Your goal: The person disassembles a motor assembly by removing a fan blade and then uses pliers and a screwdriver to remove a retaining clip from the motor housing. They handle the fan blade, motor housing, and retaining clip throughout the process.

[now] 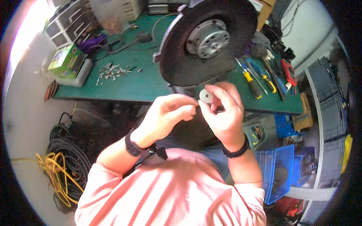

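Observation:
My right hand (229, 113) pinches a small pale grey disc (205, 96) with a dark hole between thumb and fingers, in front of the table's near edge. Just left of the disc is my left hand (163, 115), its thumb and fingers closed together with the tips close to the disc's edge. Whatever those fingertips may hold is too small to make out. Beyond both hands stands a large black round housing (173, 56) with a silver metal hub (211, 39) at its centre.
On the green table (139, 83) lie a pile of small metal pieces (113, 71), a yellow-handled screwdriver (252, 84), pliers (267, 81) and a red tool (289, 71). A green box (67, 62) stands at left. Coiled cables (62, 150) and a blue crate (277, 173) sit below.

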Available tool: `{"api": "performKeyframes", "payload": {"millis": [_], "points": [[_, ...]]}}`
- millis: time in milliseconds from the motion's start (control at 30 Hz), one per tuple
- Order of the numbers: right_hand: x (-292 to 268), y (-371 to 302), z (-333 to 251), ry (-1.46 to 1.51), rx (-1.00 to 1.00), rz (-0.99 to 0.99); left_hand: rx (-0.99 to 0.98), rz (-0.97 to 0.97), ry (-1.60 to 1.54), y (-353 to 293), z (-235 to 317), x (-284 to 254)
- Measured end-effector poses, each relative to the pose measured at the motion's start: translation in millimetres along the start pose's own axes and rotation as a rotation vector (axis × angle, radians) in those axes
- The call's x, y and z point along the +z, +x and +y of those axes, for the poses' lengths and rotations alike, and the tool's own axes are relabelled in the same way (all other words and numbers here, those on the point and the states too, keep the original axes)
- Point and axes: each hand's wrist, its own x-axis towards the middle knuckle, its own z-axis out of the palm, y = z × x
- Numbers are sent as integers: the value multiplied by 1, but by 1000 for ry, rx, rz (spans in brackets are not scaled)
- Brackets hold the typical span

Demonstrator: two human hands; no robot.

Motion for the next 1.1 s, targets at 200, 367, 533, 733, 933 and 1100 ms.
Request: {"api": "performKeyframes", "payload": {"millis": [200, 367, 533, 733, 933, 1100], "points": [[10, -11, -7, 65, -38, -130, -29, 57, -232, -3, -21, -8], [20, -14, -8, 71, -47, -179, 14, 113, -182, -11, -28, -14], [11, -17, -14, 61, 4, -168, -27, 237, -149, -30, -24, -42], [-13, -53, 29, 110, 229, -116, 55, 671, 230, -50, -4, -155], [-34, -102, 68, 204, 518, -73, -5, 858, 597, -28, 22, -254], [-43, -120, 80, 257, 674, -74, -171, 847, 839, 11, 18, -299]]}}
